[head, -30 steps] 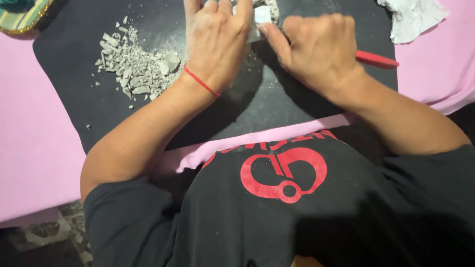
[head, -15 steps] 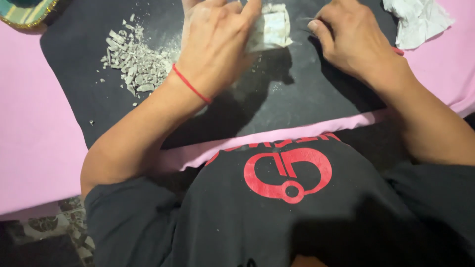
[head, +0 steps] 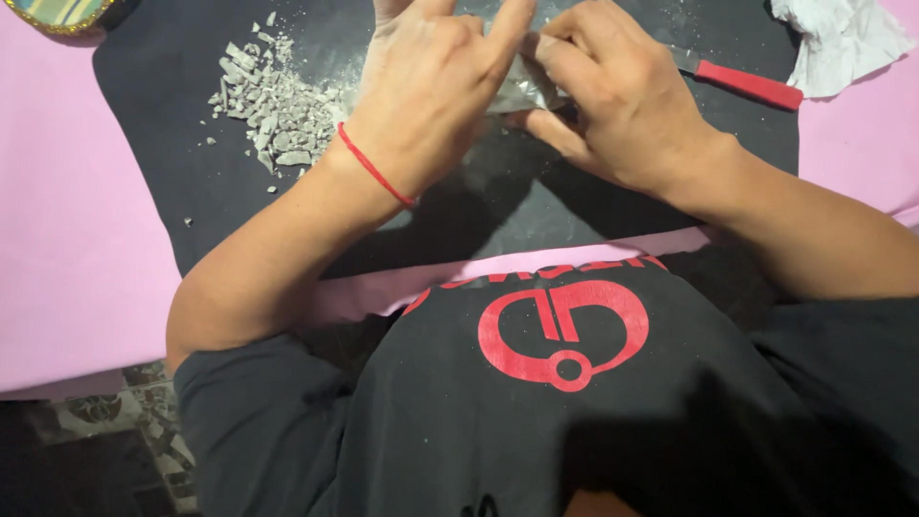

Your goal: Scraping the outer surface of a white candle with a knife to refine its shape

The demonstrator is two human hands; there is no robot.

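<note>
My left hand (head: pixel 431 91), with a red thread around its wrist, and my right hand (head: pixel 613 96) meet above a black mat (head: pixel 191 172). Both hands grip one pale grey lump (head: pixel 522 86), of which only a small part shows between the fingers. A tool with a red handle (head: pixel 747 84) lies on the mat just right of my right hand; no hand touches it.
A pile of grey chips and crumbs (head: pixel 268 105) lies on the mat left of my left hand. A crumpled white cloth (head: pixel 838 43) rests at the top right. The mat lies on a pink table cover (head: pixel 67 258). A striped round object (head: pixel 57 11) sits at the top left corner.
My right hand was apart from the lump half a second ago; it has come back to the left and closed on it. The red-handled tool now lies free on the mat.
</note>
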